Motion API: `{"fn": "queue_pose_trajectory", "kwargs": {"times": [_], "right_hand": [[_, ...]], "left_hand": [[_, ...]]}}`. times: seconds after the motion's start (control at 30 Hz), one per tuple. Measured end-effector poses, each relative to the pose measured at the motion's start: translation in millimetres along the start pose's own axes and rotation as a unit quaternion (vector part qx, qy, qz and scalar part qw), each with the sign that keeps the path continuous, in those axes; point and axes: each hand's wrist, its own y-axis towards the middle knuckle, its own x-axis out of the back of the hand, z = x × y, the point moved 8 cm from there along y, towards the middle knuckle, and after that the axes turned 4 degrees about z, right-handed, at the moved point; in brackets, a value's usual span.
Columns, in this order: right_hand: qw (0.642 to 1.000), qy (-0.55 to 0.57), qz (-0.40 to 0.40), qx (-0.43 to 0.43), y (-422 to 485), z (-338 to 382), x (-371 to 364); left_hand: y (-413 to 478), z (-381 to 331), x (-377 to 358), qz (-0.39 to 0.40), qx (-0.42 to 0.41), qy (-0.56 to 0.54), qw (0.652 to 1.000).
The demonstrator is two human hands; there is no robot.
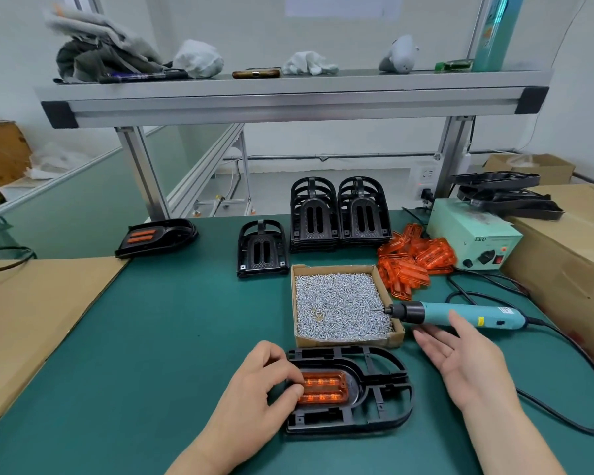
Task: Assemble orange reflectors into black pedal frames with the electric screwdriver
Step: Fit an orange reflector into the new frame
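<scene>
On pedal frame (pixel 359 380), left hand (pixel 254 389) pinches reflector (pixel 323 389); right hand (pixel 460 361) palm-up, relaxed.

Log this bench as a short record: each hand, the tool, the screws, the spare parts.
Left hand: curled fingers hold the orange reflector sitting in the black pedal frame
Right hand: open, beside the electric screwdriver, not gripping it
Screwdriver: lying down, tip over the screw box
Spare reflectors: loose pile right of box
Empty frames: stacked behind box

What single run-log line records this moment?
left hand: holds orange reflector in pedal frame | right hand: open, by electric screwdriver
</scene>
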Motion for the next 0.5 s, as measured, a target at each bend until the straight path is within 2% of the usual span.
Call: {"fn": "queue_pose_trajectory", "kwargs": {"times": [0.23, 0.33, 0.5], "right_hand": [[0.997, 0.053, -0.047, -0.031, 19.7, 1.0, -4.2], [0.995, 0.068, -0.065, -0.015, 21.9, -1.1, -1.0], [0.994, 0.081, -0.068, 0.032, 18.6, 3.5, -0.3]], "left_hand": [[0.3, -3.0, 3.3, 0.0, -0.008, -0.001, 1.0], [0.0, -2.5, 2.0, 0.009, -0.009, 0.009, 1.0], [0.4, -0.3, -11.5, 0.075, -0.007, 0.038, 0.996]]}}
